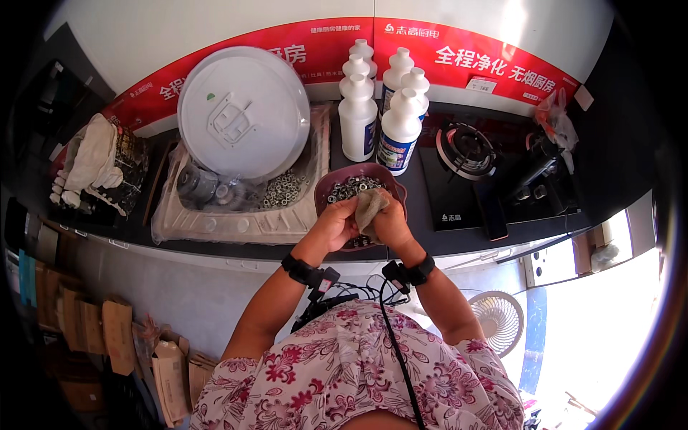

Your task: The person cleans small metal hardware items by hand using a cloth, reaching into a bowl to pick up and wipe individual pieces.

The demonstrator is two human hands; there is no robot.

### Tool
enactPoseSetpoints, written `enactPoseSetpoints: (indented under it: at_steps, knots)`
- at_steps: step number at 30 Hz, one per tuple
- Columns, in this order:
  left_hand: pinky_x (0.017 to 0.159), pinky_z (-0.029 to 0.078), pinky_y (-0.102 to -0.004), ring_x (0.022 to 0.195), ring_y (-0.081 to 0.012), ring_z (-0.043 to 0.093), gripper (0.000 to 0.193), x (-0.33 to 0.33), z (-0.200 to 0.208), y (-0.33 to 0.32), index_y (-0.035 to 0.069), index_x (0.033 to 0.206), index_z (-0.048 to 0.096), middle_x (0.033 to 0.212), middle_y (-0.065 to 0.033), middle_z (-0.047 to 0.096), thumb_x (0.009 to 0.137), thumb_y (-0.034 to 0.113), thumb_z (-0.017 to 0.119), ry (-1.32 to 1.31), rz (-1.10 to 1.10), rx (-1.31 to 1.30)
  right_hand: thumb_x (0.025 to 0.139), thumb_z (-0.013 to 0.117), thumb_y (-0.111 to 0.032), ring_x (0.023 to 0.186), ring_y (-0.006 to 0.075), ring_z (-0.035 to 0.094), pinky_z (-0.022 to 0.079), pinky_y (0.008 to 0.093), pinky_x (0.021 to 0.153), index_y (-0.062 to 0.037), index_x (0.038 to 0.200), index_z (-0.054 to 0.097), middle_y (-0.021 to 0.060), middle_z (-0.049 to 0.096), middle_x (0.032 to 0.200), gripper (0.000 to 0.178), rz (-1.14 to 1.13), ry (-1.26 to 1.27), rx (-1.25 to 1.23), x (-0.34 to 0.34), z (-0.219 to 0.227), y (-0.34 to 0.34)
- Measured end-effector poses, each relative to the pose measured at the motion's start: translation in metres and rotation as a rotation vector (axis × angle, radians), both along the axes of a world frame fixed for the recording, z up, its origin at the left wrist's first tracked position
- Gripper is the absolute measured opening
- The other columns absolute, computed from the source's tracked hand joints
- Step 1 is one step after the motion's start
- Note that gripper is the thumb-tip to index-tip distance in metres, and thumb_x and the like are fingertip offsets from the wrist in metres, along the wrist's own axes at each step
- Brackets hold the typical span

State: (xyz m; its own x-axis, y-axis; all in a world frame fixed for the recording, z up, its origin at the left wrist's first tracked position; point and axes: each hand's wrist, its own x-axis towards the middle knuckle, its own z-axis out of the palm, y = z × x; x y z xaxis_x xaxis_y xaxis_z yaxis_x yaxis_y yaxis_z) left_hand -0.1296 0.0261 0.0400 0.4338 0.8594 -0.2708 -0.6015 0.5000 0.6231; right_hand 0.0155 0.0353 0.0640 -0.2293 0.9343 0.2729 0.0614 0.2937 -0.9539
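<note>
Both hands meet over a dark red plastic basin [368, 169] at the counter's front edge. Metal nuts [348, 189] lie heaped inside it. A tan cloth [368, 208] is bunched in my right hand [393, 223], whose fingers wrap round it. My left hand [335, 224] is closed close beside the cloth, fingertips pinched together; whatever they hold is hidden or too small to name. Left of the basin, more metal nuts [285, 190] lie in a plastic-wrapped sink [208, 231]. The hands and cloth cover part of the basin.
A large round white lid-like piece [247, 136] leans over the sink. White bottles [357, 118] stand behind the basin. To the right is a black gas hob [459, 204] with a dark phone-like slab [491, 218]. Gloves [93, 161] lie far left; a white fan [498, 322] stands below.
</note>
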Motion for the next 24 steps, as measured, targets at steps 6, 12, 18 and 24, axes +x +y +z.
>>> enactPoseSetpoints:
  at_steps: [6, 12, 18, 24]
  knots:
    - [0.078, 0.045, -0.0342, 0.087, -0.016, 0.056, 0.028, -0.002, 0.001, 0.0, 0.009, 0.102, 0.054, 0.096, -0.0033, 0.058, 0.085, 0.031, 0.047, -0.003, -0.008, 0.014, 0.074, 0.05, -0.002, 0.08, 0.0137, 0.055, 0.044, 0.0251, 0.069, -0.0031, 0.091, 0.056, 0.006, 0.059, 0.085, 0.018, -0.007, -0.003, -0.125, 0.0, 0.003, -0.003]
    - [0.081, 0.043, -0.0342, 0.093, -0.0156, 0.053, 0.029, 0.005, 0.018, -0.007, 0.009, 0.106, 0.05, 0.103, -0.0042, 0.055, 0.086, 0.029, 0.045, -0.03, 0.078, -0.018, 0.073, 0.053, -0.003, 0.076, 0.017, 0.057, 0.045, 0.0265, 0.066, -0.0028, 0.092, 0.056, 0.0071, 0.06, 0.082, 0.02, -0.038, -0.066, 0.082, -0.003, 0.0, -0.002]
    - [0.08, 0.044, -0.035, 0.091, -0.0166, 0.055, 0.028, 0.003, 0.007, -0.002, 0.009, 0.104, 0.052, 0.1, -0.0044, 0.056, 0.086, 0.029, 0.045, 0.042, 0.068, -0.052, 0.072, 0.052, -0.002, 0.075, 0.019, 0.058, 0.045, 0.027, 0.066, -0.0025, 0.092, 0.055, 0.0089, 0.06, 0.081, 0.02, -0.06, -0.116, 0.065, -0.002, 0.004, -0.004]
    - [0.077, 0.046, -0.0361, 0.087, -0.0172, 0.056, 0.028, 0.002, 0.003, -0.001, 0.008, 0.102, 0.053, 0.096, -0.0044, 0.057, 0.086, 0.029, 0.045, 0.068, 0.045, -0.019, 0.072, 0.053, -0.003, 0.074, 0.0186, 0.058, 0.045, 0.0276, 0.064, -0.0025, 0.089, 0.055, 0.0098, 0.06, 0.08, 0.017, -0.082, -0.072, 0.03, 0.0, 0.003, -0.004]
